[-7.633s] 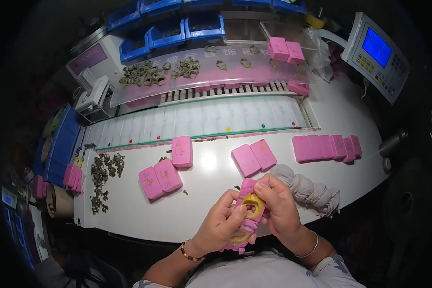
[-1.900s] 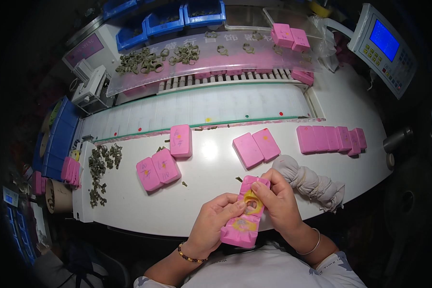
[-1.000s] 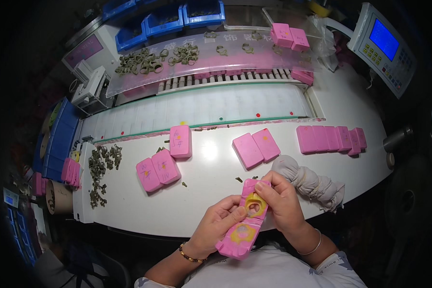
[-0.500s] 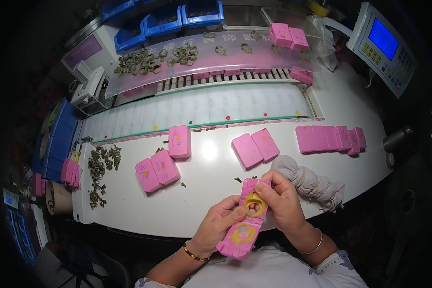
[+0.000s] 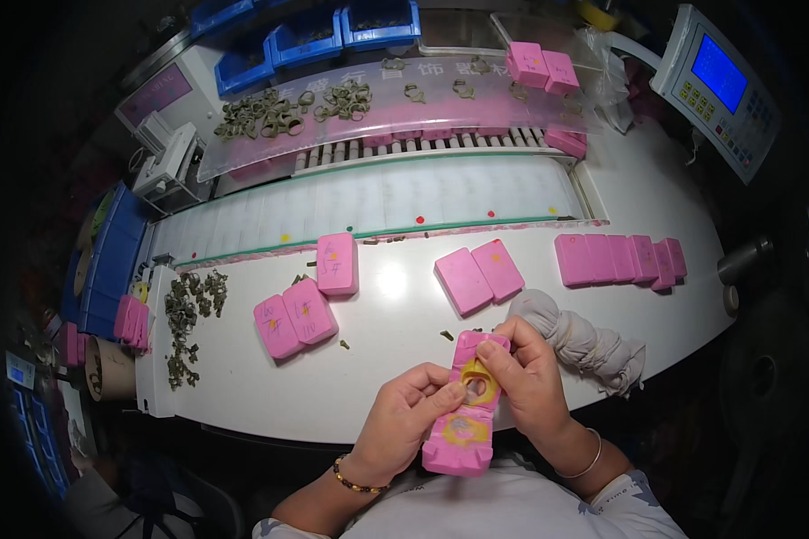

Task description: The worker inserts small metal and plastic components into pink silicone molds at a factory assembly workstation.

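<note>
So I'm holding the opened pink block [image 5: 468, 415] up over the table's front edge, with its yellow-stained halves lying end to end. My left hand [image 5: 408, 406] is pinching its side, thumb pressing next to the hole in the upper half, and my right hand [image 5: 530, 375] is gripping the top end, thumb on the face. The grey cloth [image 5: 580, 349] is lying bunched up just past my right hand. Two closed pink blocks [image 5: 464, 282] are sitting farther back on the white table [image 5: 395, 337], and dull metal bits [image 5: 185, 328] are lying scattered off left.
</note>
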The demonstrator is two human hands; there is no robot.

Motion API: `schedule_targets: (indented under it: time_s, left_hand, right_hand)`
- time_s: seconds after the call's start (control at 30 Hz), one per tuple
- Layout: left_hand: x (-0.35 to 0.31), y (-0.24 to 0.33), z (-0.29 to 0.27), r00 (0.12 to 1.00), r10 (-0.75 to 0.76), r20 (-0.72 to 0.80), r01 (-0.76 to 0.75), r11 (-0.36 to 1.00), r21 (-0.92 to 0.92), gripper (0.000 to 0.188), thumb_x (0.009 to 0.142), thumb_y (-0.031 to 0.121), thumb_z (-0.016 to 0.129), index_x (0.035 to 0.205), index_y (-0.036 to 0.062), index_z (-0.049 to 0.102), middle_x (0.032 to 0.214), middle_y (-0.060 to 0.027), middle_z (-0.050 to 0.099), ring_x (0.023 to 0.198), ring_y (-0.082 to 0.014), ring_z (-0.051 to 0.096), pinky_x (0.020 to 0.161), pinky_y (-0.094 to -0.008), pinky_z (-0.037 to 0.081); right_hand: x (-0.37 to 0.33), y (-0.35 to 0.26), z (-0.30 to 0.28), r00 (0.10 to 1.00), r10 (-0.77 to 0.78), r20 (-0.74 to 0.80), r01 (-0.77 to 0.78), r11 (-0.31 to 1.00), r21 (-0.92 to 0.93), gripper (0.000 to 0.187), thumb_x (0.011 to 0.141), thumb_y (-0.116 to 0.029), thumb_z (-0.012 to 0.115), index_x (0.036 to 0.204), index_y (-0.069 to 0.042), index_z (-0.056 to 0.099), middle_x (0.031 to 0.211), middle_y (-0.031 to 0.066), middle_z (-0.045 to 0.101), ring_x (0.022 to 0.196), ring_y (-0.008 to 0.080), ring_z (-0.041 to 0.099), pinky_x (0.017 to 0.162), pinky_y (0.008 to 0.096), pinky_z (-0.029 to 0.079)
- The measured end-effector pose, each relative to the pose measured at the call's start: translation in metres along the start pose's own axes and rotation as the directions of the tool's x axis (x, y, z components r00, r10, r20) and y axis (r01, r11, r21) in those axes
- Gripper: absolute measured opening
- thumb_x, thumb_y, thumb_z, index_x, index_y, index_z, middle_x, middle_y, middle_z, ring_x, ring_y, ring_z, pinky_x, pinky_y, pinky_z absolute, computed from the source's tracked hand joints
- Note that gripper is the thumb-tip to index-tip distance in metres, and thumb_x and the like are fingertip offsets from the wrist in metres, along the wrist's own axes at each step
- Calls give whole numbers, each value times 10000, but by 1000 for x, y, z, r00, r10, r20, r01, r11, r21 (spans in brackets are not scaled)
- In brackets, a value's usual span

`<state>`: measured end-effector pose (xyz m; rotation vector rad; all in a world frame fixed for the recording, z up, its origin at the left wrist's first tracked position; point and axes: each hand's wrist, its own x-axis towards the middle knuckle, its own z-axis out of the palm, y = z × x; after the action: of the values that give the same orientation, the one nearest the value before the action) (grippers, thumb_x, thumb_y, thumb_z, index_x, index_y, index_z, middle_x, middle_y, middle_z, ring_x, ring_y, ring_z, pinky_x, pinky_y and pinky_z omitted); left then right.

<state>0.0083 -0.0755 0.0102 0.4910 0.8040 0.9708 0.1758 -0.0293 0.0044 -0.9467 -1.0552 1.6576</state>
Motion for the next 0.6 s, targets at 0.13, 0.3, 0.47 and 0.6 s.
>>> schedule_targets:
  time_s: [0.13,0.3,0.47,0.6]
  left_hand:
    - [-3,4,2,1000,3,-31,0,997,75,214,965,121,597,1092,-48,566,1018,-90,653,918,-87,616,815,-228,508]
    - [-1,4,5,999,24,-43,-18,993,119,199,958,91,602,1081,-59,561,1023,-102,651,937,-97,626,840,-240,523]
    - [0,5,3,998,47,-41,-40,986,161,186,953,65,602,1078,-64,556,1028,-109,649,931,-102,633,840,-239,531]
    - [1,1,5,975,216,-57,-197,952,234,178,915,3,621,1068,-69,567,1019,-121,647,945,-120,633,839,-249,534]
  right_hand:
    - [-1,-1,2,1000,27,9,-27,1000,2,134,960,-138,607,905,-54,519,804,-38,563,713,-18,460,611,161,391]
    - [-1,0,0,1000,29,0,-29,1000,-5,142,961,-151,607,901,-56,519,800,-39,563,712,-18,458,615,164,392]
    - [-1,0,-1,999,34,-5,-34,999,-30,136,960,-142,610,901,-53,526,799,-39,566,712,-13,467,627,168,397]
    - [-2,-7,-1,999,-22,45,22,1000,4,136,926,-112,652,959,-28,551,846,-3,582,766,18,505,663,186,419]
